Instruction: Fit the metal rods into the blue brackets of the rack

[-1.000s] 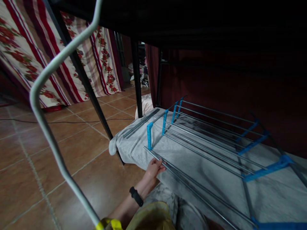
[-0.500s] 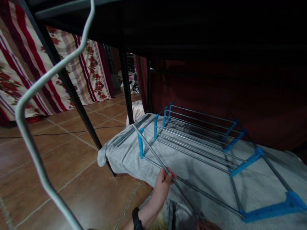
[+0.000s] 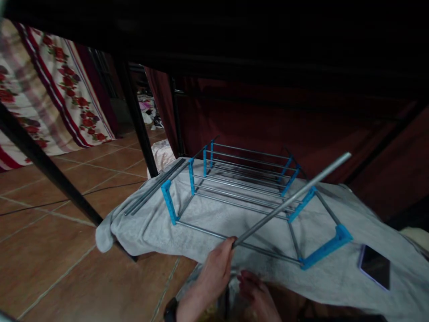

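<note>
My left hand (image 3: 214, 270), with a dark watch on the wrist, is closed round the near end of a grey metal tube (image 3: 284, 205). The tube slants up to the right, across and in front of a rack frame (image 3: 241, 197) of thin metal rods and blue plastic connectors. Just right of my left wrist is my right hand (image 3: 258, 295), slightly blurred, fingers extended and apart from the tube. The rack lies on a grey blanket (image 3: 147, 237). A blue connector (image 3: 326, 250) forms its near right corner.
Loose grey tubes (image 3: 154, 188) lie on the blanket's left side. A phone (image 3: 374, 267) rests at the right. Black bed posts (image 3: 136, 120) stand at the left, and a dark bunk spans overhead. A thin cable (image 3: 77, 199) crosses the tiled floor (image 3: 56, 264).
The held tube has swung from pointing up-left to pointing up-right. My right hand has risen into view, off the tube. The view has turned right, bringing the phone in.
</note>
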`<state>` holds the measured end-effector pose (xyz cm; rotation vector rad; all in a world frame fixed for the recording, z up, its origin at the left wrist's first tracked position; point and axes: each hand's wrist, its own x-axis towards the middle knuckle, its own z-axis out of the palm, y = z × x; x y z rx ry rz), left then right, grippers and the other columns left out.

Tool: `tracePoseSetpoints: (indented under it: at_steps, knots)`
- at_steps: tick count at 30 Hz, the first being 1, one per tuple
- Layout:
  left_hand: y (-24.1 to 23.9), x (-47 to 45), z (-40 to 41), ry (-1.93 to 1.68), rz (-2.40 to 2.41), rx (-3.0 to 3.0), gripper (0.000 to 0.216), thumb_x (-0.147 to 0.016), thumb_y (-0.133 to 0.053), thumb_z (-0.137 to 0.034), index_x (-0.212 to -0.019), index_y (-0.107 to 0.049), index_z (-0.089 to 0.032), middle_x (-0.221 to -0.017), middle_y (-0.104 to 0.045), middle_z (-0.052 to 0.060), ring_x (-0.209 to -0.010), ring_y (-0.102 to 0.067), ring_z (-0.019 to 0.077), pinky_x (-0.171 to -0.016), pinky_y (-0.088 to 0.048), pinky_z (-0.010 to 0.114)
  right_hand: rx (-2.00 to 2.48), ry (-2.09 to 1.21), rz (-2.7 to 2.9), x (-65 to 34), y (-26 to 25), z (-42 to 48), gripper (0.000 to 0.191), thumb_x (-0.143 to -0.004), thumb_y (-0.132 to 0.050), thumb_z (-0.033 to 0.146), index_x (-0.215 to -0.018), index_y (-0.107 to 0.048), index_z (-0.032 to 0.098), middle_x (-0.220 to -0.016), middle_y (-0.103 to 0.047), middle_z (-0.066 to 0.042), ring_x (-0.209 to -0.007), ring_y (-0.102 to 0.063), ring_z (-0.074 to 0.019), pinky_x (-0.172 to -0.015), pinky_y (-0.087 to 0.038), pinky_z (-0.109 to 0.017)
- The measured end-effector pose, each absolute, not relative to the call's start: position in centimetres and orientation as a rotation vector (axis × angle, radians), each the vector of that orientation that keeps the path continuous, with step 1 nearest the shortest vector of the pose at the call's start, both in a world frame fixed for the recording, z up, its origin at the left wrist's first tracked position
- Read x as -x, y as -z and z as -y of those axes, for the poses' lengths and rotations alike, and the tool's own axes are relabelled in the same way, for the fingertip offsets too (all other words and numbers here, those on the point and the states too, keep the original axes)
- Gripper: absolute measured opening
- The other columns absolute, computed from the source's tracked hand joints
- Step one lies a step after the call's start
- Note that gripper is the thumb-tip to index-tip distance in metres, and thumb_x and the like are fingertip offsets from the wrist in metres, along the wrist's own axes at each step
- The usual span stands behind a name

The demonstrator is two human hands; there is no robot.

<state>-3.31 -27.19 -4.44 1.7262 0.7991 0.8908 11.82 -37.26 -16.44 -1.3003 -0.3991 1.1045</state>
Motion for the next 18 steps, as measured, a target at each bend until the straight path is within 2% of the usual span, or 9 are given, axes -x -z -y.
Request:
tracePoseSetpoints:
  at_steps: [2, 7, 11, 15, 18]
  knots:
    - [4.7, 3.9, 26.2, -0.831, -0.805, -1.881, 0.029, -0.094, -0.053, -0.031, -0.119, -0.067, -0.027, -0.104, -0.073, 0.011, -0.098, -0.068, 0.0287, -0.092, -0.05, 0.039, 1.29, -1.134, 0.304, -13.2, 15.5, 37.3, 0.048, -0.055, -0.088, 0.054, -0.088, -0.075, 0.022, -0.092, -0.077, -0.007, -0.089, -0.072, -0.0244, -0.08, -0.06, -0.038]
    - [5.9, 5.4, 24.9, -0.62, -0.834, -2.285, 0.022, -0.098, -0.046, -0.026, -0.108, -0.066, -0.025, -0.088, -0.07, 0.008, -0.083, -0.066, 0.0239, -0.079, -0.049, 0.034, 1.27, -0.929, 0.242, -16.1, 11.6, 37.5, 0.045, -0.059, -0.086, 0.047, -0.096, -0.075, 0.023, -0.102, -0.078, -0.007, -0.098, -0.072, -0.0231, -0.091, -0.058, -0.038]
    - [6.9, 6.5, 24.0, -0.498, -0.833, -2.494, 0.023, -0.099, -0.045, -0.024, -0.111, -0.065, -0.023, -0.097, -0.07, 0.01, -0.092, -0.065, 0.0243, -0.085, -0.047, 0.035, 1.236, -0.829, 0.256, -17.6, 10.2, 37.9, 0.046, -0.064, -0.084, 0.043, -0.104, -0.074, 0.023, -0.112, -0.076, -0.009, -0.109, -0.069, -0.0248, -0.099, -0.055, -0.042]
    - [8.0, 7.9, 22.9, -0.436, -0.813, -2.605, 0.029, -0.102, -0.041, -0.024, -0.118, -0.064, -0.024, -0.105, -0.07, 0.01, -0.099, -0.065, 0.0237, -0.095, -0.044, 0.039, 1.131, -0.765, 0.29, -18.7, 10.8, 38.6, 0.042, -0.07, -0.078, 0.045, -0.108, -0.073, 0.027, -0.118, -0.074, -0.008, -0.111, -0.069, -0.0253, -0.108, -0.049, -0.051]
    - [8.7, 8.9, 22.2, -0.457, -0.787, -2.603, 0.031, -0.102, -0.04, -0.025, -0.121, -0.064, -0.025, -0.108, -0.07, 0.01, -0.102, -0.064, 0.0229, -0.101, -0.04, 0.04, 1.099, -0.792, 0.292, -19.4, 11.5, 39.1, 0.04, -0.073, -0.075, 0.043, -0.111, -0.072, 0.03, -0.125, -0.072, -0.007, -0.119, -0.066, -0.0252, -0.11, -0.048, -0.051]
